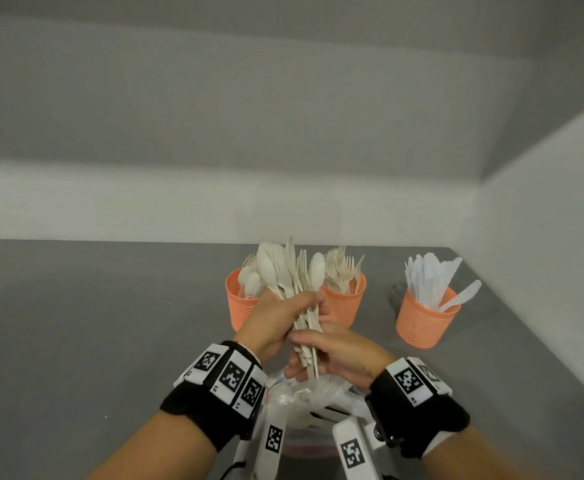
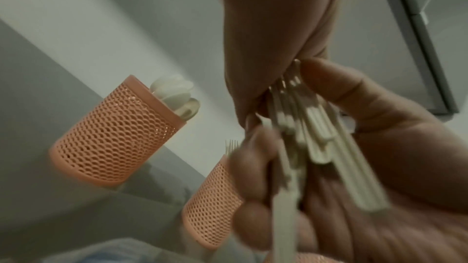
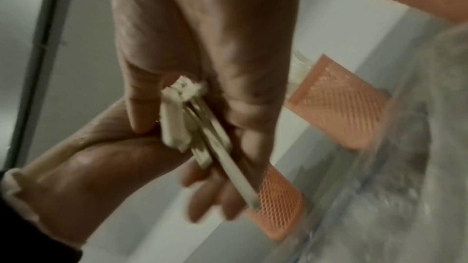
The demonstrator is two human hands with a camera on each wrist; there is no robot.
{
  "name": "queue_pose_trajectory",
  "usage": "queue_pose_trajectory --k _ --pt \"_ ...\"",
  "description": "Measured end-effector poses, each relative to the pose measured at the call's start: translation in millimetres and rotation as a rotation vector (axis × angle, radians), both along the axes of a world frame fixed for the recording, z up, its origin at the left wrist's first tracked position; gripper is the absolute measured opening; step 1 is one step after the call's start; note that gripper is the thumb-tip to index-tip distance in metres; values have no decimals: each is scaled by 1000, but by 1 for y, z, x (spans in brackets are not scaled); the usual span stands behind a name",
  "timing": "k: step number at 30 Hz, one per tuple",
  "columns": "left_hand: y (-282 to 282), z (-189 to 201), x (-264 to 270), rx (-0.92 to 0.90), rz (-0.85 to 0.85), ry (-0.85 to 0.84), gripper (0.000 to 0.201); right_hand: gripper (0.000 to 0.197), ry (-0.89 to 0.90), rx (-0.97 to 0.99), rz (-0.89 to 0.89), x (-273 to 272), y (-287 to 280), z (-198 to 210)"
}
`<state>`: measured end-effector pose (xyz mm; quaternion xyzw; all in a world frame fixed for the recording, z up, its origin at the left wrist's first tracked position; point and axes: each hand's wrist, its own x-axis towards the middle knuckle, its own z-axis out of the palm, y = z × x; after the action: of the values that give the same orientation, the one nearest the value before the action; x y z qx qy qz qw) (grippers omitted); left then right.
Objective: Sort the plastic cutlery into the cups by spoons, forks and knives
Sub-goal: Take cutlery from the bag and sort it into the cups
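A mixed bundle of cream plastic cutlery [image 1: 297, 282] stands upright above the table, heads fanned out on top. My left hand [image 1: 294, 310] grips it around the middle. Just below, my right hand [image 1: 314, 355] pinches the handle ends. The wrist views show the same handles [image 2: 316, 137] [image 3: 187, 127] between both hands. Behind stand three orange mesh cups. The left cup [image 1: 236, 306] holds spoons, the middle cup [image 1: 346, 303] forks, and the right cup [image 1: 422, 323] white knives.
A crumpled clear plastic bag [image 1: 304, 393] lies on the grey table [image 1: 93, 323] right under my hands. One white piece [image 1: 463, 296] leans out over the right cup's rim. White walls close the table's back and right sides.
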<state>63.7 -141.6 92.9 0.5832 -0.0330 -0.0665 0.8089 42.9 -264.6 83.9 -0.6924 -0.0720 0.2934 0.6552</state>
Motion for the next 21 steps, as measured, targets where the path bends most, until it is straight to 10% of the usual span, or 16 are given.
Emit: queue_pose_trajectory --k 3,8,21 --pt "3 -2 6 -97 69 12 10 26 -414 -344 -154 -4 -5 0" --pt "-1 -5 6 -235 37 5 3 20 -896 -365 -432 -1 0 4" --pt "-1 0 -1 -379 -87 94 15 14 -754 -415 -306 9 6 13"
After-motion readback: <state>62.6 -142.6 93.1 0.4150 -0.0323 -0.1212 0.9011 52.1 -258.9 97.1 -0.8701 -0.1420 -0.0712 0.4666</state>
